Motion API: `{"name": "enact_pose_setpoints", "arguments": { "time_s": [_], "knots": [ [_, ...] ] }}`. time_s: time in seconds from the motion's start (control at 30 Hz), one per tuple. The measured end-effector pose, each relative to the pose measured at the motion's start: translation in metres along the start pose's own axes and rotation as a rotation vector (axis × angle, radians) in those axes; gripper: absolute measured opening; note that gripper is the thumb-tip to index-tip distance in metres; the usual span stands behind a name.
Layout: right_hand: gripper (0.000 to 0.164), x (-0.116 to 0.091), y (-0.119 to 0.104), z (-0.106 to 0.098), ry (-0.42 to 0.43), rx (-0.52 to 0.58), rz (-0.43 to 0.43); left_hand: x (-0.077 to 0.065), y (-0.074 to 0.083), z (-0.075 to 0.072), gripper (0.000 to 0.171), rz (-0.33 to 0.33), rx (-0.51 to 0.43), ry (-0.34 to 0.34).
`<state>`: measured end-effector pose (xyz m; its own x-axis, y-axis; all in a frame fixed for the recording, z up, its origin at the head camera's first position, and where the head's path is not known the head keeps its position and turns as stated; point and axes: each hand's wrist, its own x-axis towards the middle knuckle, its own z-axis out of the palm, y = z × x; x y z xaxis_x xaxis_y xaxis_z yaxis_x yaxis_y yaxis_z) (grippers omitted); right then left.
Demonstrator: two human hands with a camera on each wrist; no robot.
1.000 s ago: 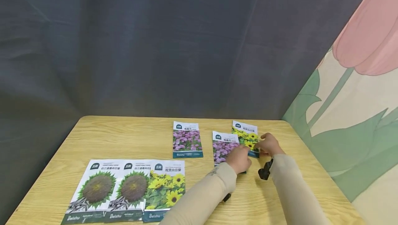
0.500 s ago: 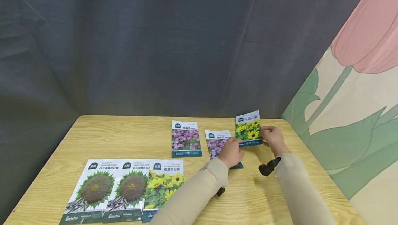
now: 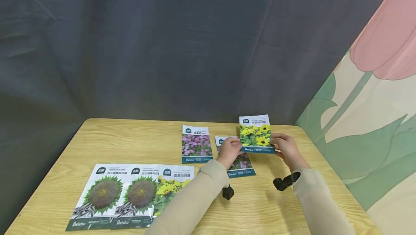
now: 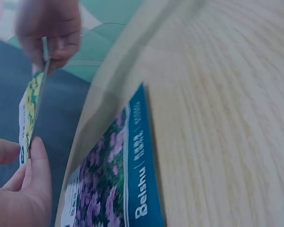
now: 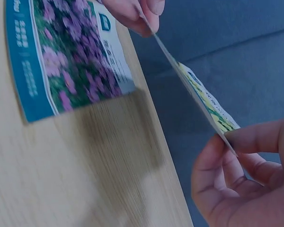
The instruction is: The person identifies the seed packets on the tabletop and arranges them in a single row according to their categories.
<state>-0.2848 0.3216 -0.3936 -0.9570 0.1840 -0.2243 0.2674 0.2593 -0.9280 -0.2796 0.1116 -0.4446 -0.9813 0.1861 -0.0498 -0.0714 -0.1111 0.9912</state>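
A seed packet with yellow flowers is held up off the table by both hands, its printed front toward the head camera. My left hand pinches its lower left edge between thumb and fingers, as the left wrist view shows. At the opposite edge my right hand pinches it; in the right wrist view the packet appears nearly edge-on. Below it lies a purple-flower seed packet, partly hidden by the left hand and the raised packet.
Another purple-flower packet lies to the left. At the front left, two sunflower packets and a larger yellow-flower packet overlap in a row, the last partly behind the left sleeve. A dark curtain hangs behind the wooden table.
The right hand has lifted the yellow-flower packet off the table and brought it left. The left hand has moved from the purple-flower packet to the raised packet's left edge and grips it.
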Motion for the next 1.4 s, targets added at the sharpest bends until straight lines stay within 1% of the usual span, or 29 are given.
{"name": "enact_pose_setpoints", "arguments": {
  "time_s": [0.1,0.3,0.4,0.53,0.67,0.8,0.93,1.07,1.2,1.4],
  "knots": [
    [0.043,-0.002,0.001,0.007,-0.03,0.018,-0.012,-0.004,0.003,-0.011,0.034,-0.028,-0.058,-0.005],
    [0.042,-0.006,0.0,0.017,-0.094,0.069,-0.025,-0.011,0.007,-0.03,0.033,-0.03,-0.058,0.002],
    [0.038,-0.007,-0.001,0.021,-0.131,0.117,-0.02,-0.014,0.009,-0.037,0.032,-0.021,-0.058,0.004],
    [0.037,-0.009,-0.001,0.024,-0.177,0.175,-0.015,-0.02,0.013,-0.044,0.031,-0.012,-0.042,-0.018],
    [0.039,-0.011,-0.001,0.027,-0.193,0.184,-0.007,-0.028,0.016,-0.053,0.031,-0.009,0.001,-0.034],
    [0.039,-0.014,-0.002,0.031,-0.213,0.164,-0.029,-0.038,0.02,-0.062,0.029,-0.004,0.04,-0.043],
    [0.038,-0.018,-0.003,0.034,-0.235,0.161,-0.054,-0.052,0.022,-0.07,0.026,-0.001,0.093,-0.069],
    [0.038,-0.022,-0.002,0.037,-0.236,0.153,-0.053,-0.067,0.023,-0.075,0.025,0.008,0.154,-0.09],
    [0.037,-0.026,0.001,0.044,-0.246,0.124,-0.053,-0.082,0.023,-0.082,0.022,0.004,0.201,-0.099],
    [0.035,-0.036,0.004,0.055,-0.284,0.068,-0.088,-0.099,0.019,-0.095,0.014,0.004,0.28,-0.093]
  ]
}}
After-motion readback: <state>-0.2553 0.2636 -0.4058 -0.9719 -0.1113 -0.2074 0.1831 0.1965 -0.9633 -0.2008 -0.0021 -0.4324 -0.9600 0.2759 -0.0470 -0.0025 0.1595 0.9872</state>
